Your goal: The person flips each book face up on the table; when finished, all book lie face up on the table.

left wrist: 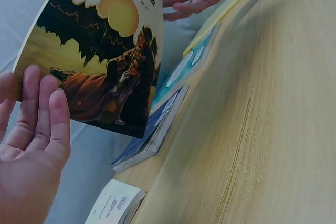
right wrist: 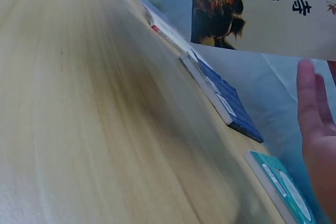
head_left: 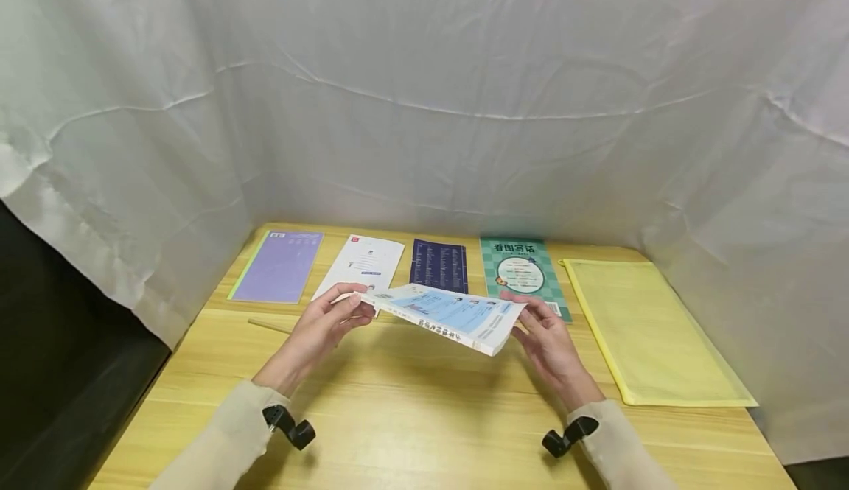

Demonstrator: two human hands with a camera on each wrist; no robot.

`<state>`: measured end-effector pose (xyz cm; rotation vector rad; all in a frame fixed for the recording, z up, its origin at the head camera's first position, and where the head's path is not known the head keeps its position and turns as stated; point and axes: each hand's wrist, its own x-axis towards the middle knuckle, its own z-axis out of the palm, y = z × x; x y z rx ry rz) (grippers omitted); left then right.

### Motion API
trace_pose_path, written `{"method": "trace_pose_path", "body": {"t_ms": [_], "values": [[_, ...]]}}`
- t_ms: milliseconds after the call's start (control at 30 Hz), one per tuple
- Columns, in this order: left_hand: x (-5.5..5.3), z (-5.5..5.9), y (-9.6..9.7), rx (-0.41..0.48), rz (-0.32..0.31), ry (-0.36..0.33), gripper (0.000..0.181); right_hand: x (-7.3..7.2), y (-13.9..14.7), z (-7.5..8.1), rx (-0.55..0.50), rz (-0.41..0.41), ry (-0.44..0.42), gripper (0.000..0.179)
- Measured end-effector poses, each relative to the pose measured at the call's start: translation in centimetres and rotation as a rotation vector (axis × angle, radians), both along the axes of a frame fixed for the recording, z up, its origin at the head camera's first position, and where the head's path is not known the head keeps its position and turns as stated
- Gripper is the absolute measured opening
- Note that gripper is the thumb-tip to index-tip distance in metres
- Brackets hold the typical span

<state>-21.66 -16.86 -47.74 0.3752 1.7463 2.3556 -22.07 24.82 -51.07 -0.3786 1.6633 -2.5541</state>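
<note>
A paperback book (head_left: pixel 444 311) is held level above the table, its spine toward me and its white and blue back cover up. At its left end my left hand (head_left: pixel 323 329) grips it, with the fingers (left wrist: pixel 39 95) under the illustrated front cover (left wrist: pixel 105 61) in the left wrist view. The right hand (head_left: pixel 545 341) holds the opposite end between thumb and fingers. Part of that cover (right wrist: pixel 257 14) shows in the right wrist view, above the right fingers (right wrist: pixel 310 98).
Along the back of the wooden table (head_left: pixel 411 424) lie a purple notebook (head_left: pixel 278 265), a white book (head_left: pixel 358 261), a dark blue book (head_left: pixel 439 263) and a green book (head_left: pixel 520 269). A yellow zip pouch (head_left: pixel 650 331) lies at the right. A thin stick (head_left: pixel 268 325) is left of the left hand.
</note>
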Motion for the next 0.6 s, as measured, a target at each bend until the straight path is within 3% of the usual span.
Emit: {"method": "trace_pose_path", "body": {"t_ms": [100,333,467,600], "values": [[0.13,0.11,0.07,-0.005,0.011,0.032,0.026,-0.12,-0.14,-0.26,-0.013,0.005,0.023,0.031],[0.43,0.68,0.64,-0.187,0.180,0.081,0.035,-0.22,-0.62,-0.74,-0.108,0.028,0.053,0.037],[0.40,0.75,0.73,-0.191,0.163,0.132,0.033,-0.16,-0.79,-0.78,-0.128,0.004,0.018,0.034],[0.36,0.70,0.78,-0.131,0.130,0.124,0.028,-0.22,-0.91,-0.90,-0.116,-0.002,0.031,0.033]]}}
